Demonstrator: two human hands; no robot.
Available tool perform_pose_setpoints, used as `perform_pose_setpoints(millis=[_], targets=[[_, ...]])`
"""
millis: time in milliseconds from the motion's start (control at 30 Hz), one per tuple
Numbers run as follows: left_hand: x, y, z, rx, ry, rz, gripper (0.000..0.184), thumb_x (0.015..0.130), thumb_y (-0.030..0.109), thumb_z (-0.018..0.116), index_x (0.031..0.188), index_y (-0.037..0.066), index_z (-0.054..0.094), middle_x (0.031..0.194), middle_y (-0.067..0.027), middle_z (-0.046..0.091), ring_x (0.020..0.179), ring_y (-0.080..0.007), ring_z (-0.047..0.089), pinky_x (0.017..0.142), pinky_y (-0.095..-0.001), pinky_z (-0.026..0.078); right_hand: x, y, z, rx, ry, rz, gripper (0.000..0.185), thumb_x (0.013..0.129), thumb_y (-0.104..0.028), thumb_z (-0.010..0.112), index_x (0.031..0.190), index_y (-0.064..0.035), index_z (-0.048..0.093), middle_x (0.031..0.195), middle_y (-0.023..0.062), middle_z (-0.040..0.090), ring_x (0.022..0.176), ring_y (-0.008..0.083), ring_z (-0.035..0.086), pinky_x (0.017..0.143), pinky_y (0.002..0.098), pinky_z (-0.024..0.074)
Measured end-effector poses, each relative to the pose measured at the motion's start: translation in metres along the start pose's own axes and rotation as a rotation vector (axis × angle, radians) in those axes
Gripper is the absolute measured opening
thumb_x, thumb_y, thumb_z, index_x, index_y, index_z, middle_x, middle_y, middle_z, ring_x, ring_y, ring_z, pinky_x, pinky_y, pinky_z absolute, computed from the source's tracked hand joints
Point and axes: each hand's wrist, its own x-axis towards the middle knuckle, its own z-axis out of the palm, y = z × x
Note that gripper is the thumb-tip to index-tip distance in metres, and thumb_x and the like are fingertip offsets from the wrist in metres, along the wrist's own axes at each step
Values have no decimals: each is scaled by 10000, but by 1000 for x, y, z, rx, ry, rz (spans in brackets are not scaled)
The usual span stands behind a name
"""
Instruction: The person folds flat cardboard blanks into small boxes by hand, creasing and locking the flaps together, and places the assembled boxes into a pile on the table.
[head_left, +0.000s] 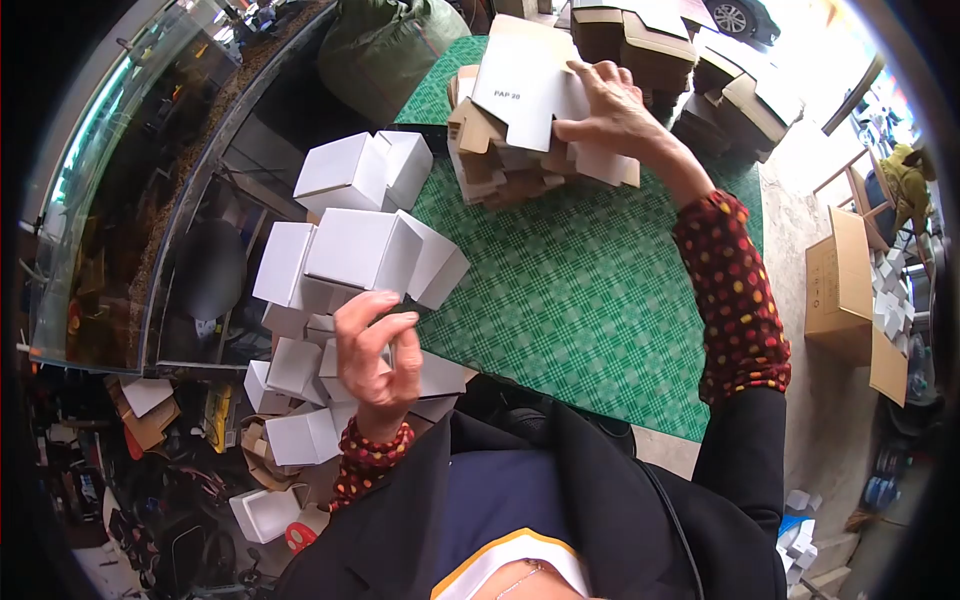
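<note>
A pile of flat cardboard box blanks [485, 175] lies at the far side of the green checked table [570, 290]. The top white box blank [515, 70] bears the print "PAP 20". My right hand [618, 112] grips its right side, with the thumb at the near part of the edge and the fingers at the far part. Raised beside the folded white boxes [360, 245], my left hand [378, 360] has its fingers bent and apart, with nothing between them. These boxes are heaped along the left side of the table, and some lie partly behind the left hand.
More stacked box blanks [640, 45] stand at the back right. An open brown carton [838, 285] with small white boxes sits on the right-hand floor. A glass tank [110, 220] is at the left, and a green sack [385, 55] stands behind the table.
</note>
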Motion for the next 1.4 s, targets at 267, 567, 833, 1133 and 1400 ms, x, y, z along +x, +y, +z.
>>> perform_pose_setpoints(millis=[267, 567, 833, 1133, 1400], targets=[[0, 12, 60, -606, -205, -378, 476, 874, 73, 675, 1326, 14, 541, 1314, -154, 582, 1104, -268, 600, 960, -383, 506, -147, -28, -23, 152, 16, -135, 926, 681, -437, 743, 1446, -4, 452, 1320, 245, 451, 1208, 410, 434, 1064, 515, 399], [-21, 55, 103, -815, -755, -302, 942, 809, 127, 778, 1581, 3, 253, 1515, -207, 432, 1283, -345, 557, 1048, -438, 491, -263, -67, -10, 627, 35, 257, 920, 723, -375, 731, 1500, -17, 394, 1359, 204, 437, 1270, 359, 430, 1104, 500, 393], [-33, 73, 109, -646, -677, -61, 828, 789, 103, 767, 1525, -7, 403, 1414, -212, 569, 1139, -330, 656, 940, -391, 561, -308, -79, 25, 951, 221, 457, 936, 745, -258, 737, 1555, -26, 330, 1417, 158, 423, 1323, 306, 448, 1163, 493, 358], [-41, 74, 107, -382, -496, -152, 555, 821, 10, 659, 1371, -17, 593, 1273, -192, 681, 970, -302, 715, 820, -358, 587, -316, -89, 48, 794, 311, 354, 969, 725, -163, 766, 1558, -24, 291, 1467, 178, 386, 1343, 324, 429, 1157, 479, 371], [-57, 13, 133, -167, -398, -55, 427, 850, 45, 662, 1274, 2, 670, 1197, -119, 741, 968, -272, 739, 798, -335, 579, -339, -88, 49, 1034, 474, 463, 1019, 718, -145, 782, 1573, -27, 240, 1534, 183, 332, 1376, 337, 421, 1154, 473, 393]])
